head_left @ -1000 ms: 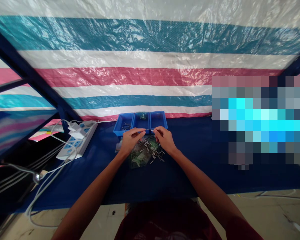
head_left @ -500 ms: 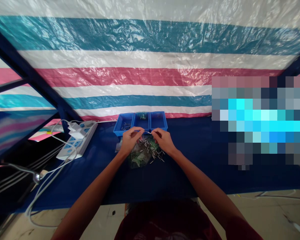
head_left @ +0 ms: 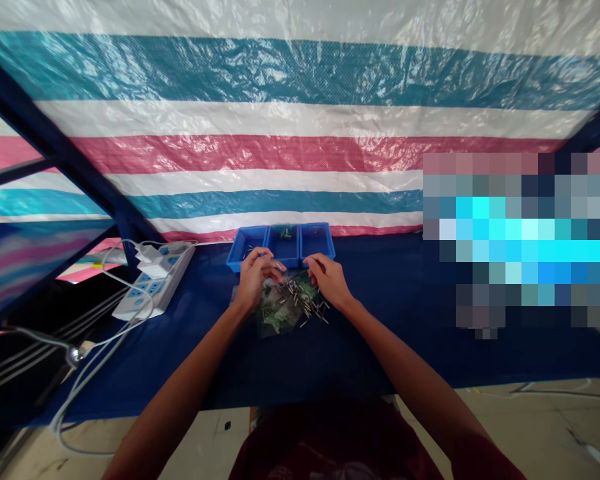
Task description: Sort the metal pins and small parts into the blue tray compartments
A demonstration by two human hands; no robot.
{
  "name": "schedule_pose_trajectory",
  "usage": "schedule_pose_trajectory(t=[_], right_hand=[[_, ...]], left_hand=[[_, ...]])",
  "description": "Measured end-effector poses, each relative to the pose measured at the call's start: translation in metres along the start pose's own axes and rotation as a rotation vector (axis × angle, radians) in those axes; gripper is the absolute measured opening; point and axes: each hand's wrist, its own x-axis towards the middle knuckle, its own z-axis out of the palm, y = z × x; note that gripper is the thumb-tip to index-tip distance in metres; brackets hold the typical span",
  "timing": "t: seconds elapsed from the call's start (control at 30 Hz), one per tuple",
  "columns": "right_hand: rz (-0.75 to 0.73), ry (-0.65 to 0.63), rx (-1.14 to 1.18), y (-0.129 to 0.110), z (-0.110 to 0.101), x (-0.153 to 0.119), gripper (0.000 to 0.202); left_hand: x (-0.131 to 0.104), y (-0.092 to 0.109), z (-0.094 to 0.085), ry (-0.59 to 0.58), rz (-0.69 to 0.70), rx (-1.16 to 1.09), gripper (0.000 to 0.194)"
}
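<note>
Curled over the left side of the pile, my left hand has a small metal pin at its fingertips, only partly visible. My right hand is held apart from it, thumb and finger pinched together; anything between them is too small to make out. Below and between the hands lie loose metal pins and a clear plastic bag with green pieces in or under it. Behind the hands stand three joined blue bins: a left bin with a few pins, a middle bin with a green piece, and a right bin.
A white power strip with a plug and looping cables lies at the left of the dark blue table. A striped plastic sheet hangs behind. The right side is pixelated.
My hands have drawn apart; the thin pin that spanned between them no longer does. My left fingers have curled and shifted slightly left, while my right hand has barely moved.
</note>
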Motion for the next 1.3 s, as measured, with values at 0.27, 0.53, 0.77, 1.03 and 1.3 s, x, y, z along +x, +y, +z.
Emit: schedule_pose_trajectory(t=[0.27, 0.53, 0.77, 1.03, 1.3], right_hand=[[-0.013, 0.016, -0.001, -0.002, 0.0, 0.0, 0.029], [0.0, 0.041, -0.003, -0.004, -0.001, -0.001, 0.029], [-0.05, -0.001, -0.054, -0.001, 0.0, -0.001, 0.022], [-0.13, -0.072, -0.088, -0.001, 0.001, -0.001, 0.015], [-0.136, -0.09, -0.08, 0.001, 0.003, -0.001, 0.012]], left_hand=[[-0.006, -0.002, 0.003, -0.145, 0.072, 0.143, 0.022], [-0.007, -0.007, 0.002, -0.203, 0.149, 0.293, 0.038], [-0.009, -0.001, 0.004, -0.208, 0.096, 0.293, 0.045], [-0.01, -0.001, 0.004, -0.231, 0.076, 0.305, 0.048], [-0.01, -0.002, 0.003, -0.247, 0.047, 0.31, 0.051]])
